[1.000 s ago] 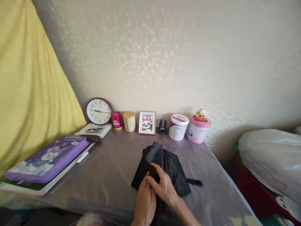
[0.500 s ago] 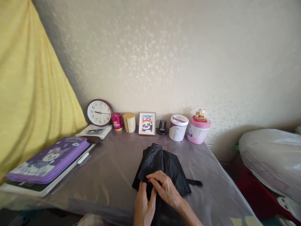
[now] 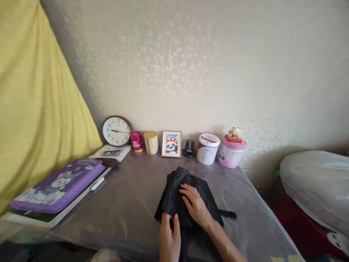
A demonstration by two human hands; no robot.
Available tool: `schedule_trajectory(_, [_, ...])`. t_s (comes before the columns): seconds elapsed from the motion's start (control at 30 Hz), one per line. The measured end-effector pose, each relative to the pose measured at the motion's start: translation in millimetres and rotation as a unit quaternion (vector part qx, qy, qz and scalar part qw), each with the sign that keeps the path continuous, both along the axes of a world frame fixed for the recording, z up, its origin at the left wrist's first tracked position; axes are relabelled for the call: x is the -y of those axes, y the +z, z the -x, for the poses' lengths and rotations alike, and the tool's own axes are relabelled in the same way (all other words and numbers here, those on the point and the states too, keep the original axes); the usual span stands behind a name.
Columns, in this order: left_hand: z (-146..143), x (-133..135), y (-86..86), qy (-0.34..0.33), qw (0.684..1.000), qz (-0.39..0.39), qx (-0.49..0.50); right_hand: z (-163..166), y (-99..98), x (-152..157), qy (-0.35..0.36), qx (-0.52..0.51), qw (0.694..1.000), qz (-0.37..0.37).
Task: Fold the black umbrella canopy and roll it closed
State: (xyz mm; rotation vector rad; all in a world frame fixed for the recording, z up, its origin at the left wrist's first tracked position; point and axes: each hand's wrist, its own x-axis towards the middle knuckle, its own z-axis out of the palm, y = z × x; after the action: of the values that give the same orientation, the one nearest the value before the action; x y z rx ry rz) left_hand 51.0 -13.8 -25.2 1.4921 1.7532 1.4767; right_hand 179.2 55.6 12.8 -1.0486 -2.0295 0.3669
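Note:
A black folding umbrella (image 3: 177, 189) lies collapsed on the table, its loose cloth panels spread in folds. Its strap (image 3: 228, 214) sticks out to the right, and a dark shaft or handle (image 3: 183, 245) runs toward me between my wrists. At the near left edge of the cloth, my left hand (image 3: 170, 233) pinches a fold between thumb and fingers. My right hand (image 3: 196, 207) rests flat on the cloth with its fingers stretched out, covering part of the panels.
Along the wall stand a clock (image 3: 117, 131), a pink can (image 3: 136, 142), a yellow-lidded jar (image 3: 151, 143), a picture frame (image 3: 171, 144) and two tubs (image 3: 208, 149). A purple case (image 3: 57, 185) lies on books at left. A plastic bag (image 3: 313, 182) sits beyond the table's right edge.
My right hand has moved from beside my left fingers up and right onto the cloth, and its fingers have straightened. My left hand stays at the near edge of the umbrella.

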Motion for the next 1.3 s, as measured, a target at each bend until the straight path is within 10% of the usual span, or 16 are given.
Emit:
schedule_trajectory(0.6, [-1,1,-0.1,0.008,1.000,-0.007,-0.020,10,0.2,-89,-0.085,0.188,0.979,0.002])
schedule_trajectory(1.1, [14,6,-10.8,0.003,0.995,-0.091,-0.036,15,9.5,22,0.102,0.187,0.977,0.005])
schedule_trajectory(1.3, [20,4,15.4,-0.041,0.996,-0.076,-0.025,20,12.7,57,0.124,0.203,0.971,-0.002])
